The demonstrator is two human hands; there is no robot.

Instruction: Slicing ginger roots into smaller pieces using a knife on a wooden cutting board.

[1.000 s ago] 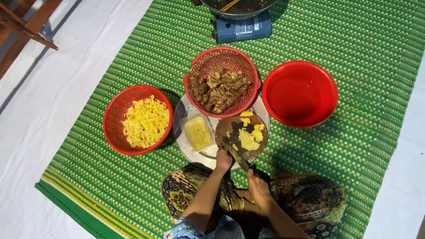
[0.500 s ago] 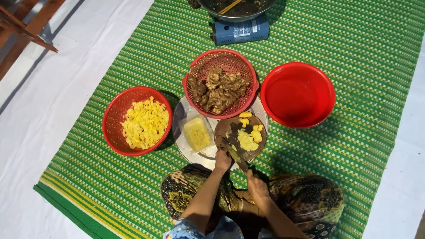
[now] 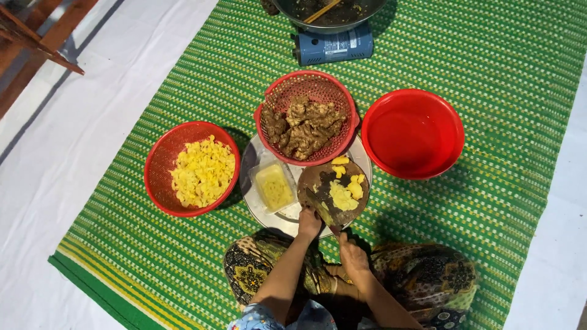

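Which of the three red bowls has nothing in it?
The smooth red bowl on the right. The left basket holds yellow pieces; the middle basket holds brown roots.

Pan (image 3: 330, 15) on stove cut by top edge; hands' grip too small to tell.

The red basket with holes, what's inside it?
The red basket holds brown knobbly root pieces piled together. Whatever lies under the pile, and the basket's bottom, is covered.
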